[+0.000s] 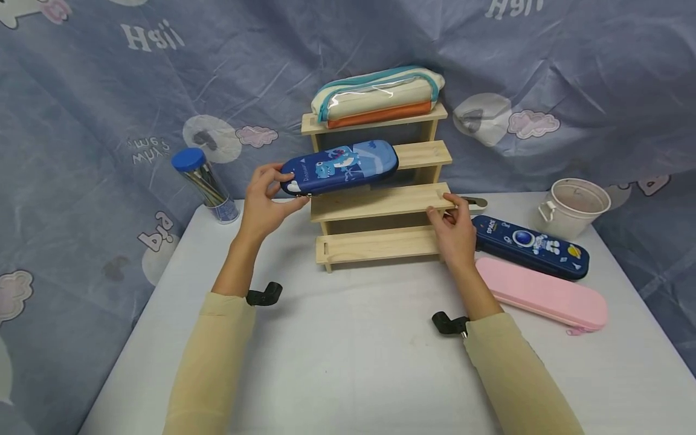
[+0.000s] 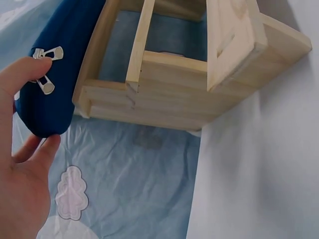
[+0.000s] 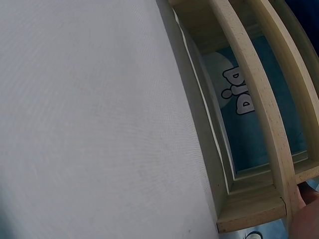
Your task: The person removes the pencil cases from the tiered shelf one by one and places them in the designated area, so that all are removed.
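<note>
Left hand (image 1: 263,202) with the dinosaur case (image 1: 339,167) held up at the rack (image 1: 375,244), right hand (image 1: 455,232) on the rack's right end.
The left fingers pinch the case's left end, thumb beside the zip pulls (image 2: 48,69) and fingers around the tip; the rest of it reaches rightward, away from them, across the left part of the rack's second tier from the top. Whether the case touches the rack, I cannot tell. The right fingers pinch the end of the third tier. A pouch (image 1: 375,99) lies on the rack's top tier. On the table (image 1: 370,362), right of the rack, are the space case (image 1: 530,248), pink case (image 1: 544,293) and bucket (image 1: 576,208); left of it stands a tub (image 1: 209,184) with a blue lid.
</note>
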The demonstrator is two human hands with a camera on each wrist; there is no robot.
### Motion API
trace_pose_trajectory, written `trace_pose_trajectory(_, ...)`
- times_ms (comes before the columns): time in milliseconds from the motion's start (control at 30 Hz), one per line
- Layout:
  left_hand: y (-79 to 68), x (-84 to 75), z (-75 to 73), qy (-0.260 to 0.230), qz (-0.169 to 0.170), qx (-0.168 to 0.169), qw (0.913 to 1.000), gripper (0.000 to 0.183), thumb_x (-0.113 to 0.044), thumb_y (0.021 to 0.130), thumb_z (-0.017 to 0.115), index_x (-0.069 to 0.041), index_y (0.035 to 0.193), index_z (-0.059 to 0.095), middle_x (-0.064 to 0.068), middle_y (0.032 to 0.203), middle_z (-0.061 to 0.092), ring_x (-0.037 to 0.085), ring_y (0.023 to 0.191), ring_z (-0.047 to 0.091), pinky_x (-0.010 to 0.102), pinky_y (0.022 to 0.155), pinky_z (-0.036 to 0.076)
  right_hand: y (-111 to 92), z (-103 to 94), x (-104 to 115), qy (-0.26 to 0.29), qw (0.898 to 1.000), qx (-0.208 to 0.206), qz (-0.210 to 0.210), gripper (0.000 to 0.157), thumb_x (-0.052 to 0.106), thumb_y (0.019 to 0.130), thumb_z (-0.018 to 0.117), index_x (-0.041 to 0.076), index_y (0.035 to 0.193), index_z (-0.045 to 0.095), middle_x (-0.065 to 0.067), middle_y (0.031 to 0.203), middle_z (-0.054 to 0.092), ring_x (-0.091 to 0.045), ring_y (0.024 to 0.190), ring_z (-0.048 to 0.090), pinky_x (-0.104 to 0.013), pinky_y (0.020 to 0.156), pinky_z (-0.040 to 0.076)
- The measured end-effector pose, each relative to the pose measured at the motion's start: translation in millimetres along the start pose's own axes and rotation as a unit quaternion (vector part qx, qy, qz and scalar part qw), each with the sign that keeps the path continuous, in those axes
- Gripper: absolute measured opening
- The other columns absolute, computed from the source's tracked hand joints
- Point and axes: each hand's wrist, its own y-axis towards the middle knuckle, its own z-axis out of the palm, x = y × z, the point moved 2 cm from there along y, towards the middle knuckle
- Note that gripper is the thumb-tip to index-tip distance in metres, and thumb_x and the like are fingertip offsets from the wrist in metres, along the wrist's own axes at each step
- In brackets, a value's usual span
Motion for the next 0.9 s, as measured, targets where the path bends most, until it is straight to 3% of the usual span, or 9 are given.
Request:
trace_pose_trajectory(333,-14.6,0.8,-12.0,0.023,-0.028,-0.015,0.9992,0.041,-0.002,0.074,0.082,0.003,0.109,0.063,0.02,0.137,0.042,0.034,0.129,0.039,0.046,0.105,0.038,0,0.1,-1,-0.009,1.0,-0.004,-0.001,0.057,0.058,0.084,0.064,0.035,0.134,0.049,0.0,0.123,0.063,-0.011,0.107,0.059,-0.027,0.094,0.048)
trace_pose_trajectory(567,-23.6,3.9,-28.2,0.049,-0.021,-0.027,0.9982,0.043,-0.002,0.072,0.083,0.002,0.11,0.063,0.018,0.136,0.044,0.032,0.127,0.041,0.048,0.103,0.041,0,0.0,-1,-0.005,1.0,-0.004,-0.004,0.056,0.057,0.084,0.065,0.035,0.134,0.049,0.001,0.124,0.063,-0.01,0.107,0.059,-0.026,0.093,0.048)
trace_pose_trajectory(900,-44.5,41.2,-58.2,0.051,-0.002,-0.042,0.9978,0.046,-0.005,0.067,0.088,-0.004,0.108,0.067,0.006,0.135,0.046,0.026,0.123,0.044,0.048,0.1,0.043,-2,0.6,0,-0.005,1.0,0.001,-0.005,0.057,0.057,0.085,0.065,0.033,0.135,0.049,0.0,0.124,0.062,-0.012,0.109,0.059,-0.029,0.095,0.048)
